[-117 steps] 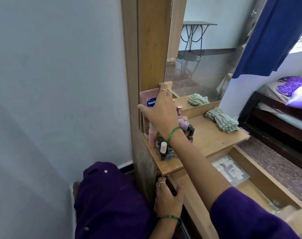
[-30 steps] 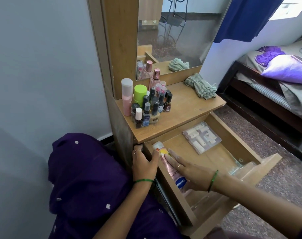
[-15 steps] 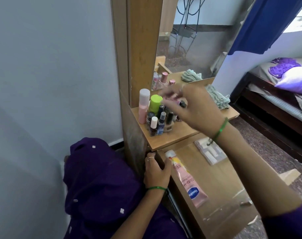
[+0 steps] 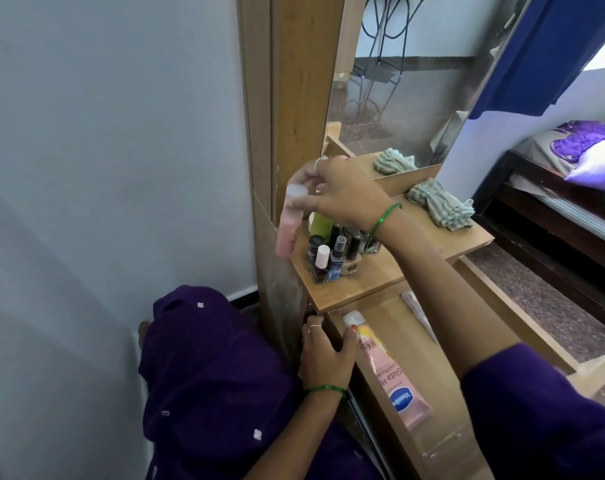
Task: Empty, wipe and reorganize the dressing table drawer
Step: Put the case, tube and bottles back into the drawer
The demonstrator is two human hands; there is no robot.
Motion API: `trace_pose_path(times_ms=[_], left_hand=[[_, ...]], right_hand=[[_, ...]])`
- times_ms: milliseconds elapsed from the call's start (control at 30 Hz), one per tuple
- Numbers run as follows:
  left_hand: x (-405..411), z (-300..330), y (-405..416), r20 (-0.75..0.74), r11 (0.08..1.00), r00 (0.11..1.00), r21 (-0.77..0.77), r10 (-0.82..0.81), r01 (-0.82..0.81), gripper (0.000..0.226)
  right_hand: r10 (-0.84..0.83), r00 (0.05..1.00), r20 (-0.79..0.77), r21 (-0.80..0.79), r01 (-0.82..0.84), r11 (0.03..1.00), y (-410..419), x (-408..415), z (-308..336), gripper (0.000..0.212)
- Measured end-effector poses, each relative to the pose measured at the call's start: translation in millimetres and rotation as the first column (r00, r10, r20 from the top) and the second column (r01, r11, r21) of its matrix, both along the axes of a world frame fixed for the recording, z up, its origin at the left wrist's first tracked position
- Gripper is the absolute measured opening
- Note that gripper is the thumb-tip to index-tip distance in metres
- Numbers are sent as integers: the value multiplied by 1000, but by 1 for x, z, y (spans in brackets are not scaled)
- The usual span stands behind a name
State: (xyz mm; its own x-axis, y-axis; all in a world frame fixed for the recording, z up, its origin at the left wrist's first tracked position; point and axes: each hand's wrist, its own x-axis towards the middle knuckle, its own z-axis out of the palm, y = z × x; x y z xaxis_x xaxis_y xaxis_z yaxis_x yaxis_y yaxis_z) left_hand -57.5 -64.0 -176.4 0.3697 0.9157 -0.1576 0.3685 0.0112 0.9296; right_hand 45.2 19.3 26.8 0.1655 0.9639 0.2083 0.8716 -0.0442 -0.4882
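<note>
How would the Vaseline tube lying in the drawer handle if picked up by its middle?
The Vaseline tube looks like soft plastic with a flat crimped end, so it would probably bend or squash a little. Lying flat, it seems unlikely to roll. It is probably light.

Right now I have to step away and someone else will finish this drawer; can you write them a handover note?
Right hand: grips the pink bottle at its cap, at the left edge of the tabletop.
Left hand: fingers curled over the open drawer's left wall.
Done: Vaseline tube lies in the drawer along that wall.
Left: pink bottle, green-capped bottle, nail polish organizer go back in. Striped cloth sits on the tabletop.
</note>
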Motion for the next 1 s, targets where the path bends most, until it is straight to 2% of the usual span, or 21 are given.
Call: trace_pose_path(times_ms=[100,200,300,367,433,500,600,733,900,1000], left_hand=[[0,0,0,2,1000,1000,-2,1,-1,53],[0,-3,1,14,1000,1000,-9,9,-9,53],[1,-5,2,21,1000,1000,-12,11,-10,55],[2,-6,2,23,1000,1000,-15,12,-12,55],[3,-5,3,27,999,1000,-29,14,-13,54],[3,-4,2,35,999,999,-45,21,-19,51],[3,-3,1,35,999,999,-45,28,-27,49],[3,-3,2,33,998,999,-66,23,-21,49],[3,-2,2,43,998,999,-65,11,-8,48],[3,-3,2,33,998,999,-70,6,-4,48]], right_hand=[[-14,980,-199,154,46,987,-20,5,15,20],[-8,896,-445,257,136,957,-57,13,28,19],[-41,860,-509,252,194,948,-101,22,35,19],[-152,893,-423,113,219,969,-126,32,32,25],[-296,930,-217,-126,274,953,-143,47,21,21],[-346,938,16,-348,329,878,-150,59,-1,19],[-305,936,178,-548,352,759,-145,71,-49,21],[-236,932,275,-637,360,682,-123,82,-114,26],[-317,907,276,-570,420,706,-105,81,-153,48],[-388,898,207,-557,434,708,-110,77,-162,48]])
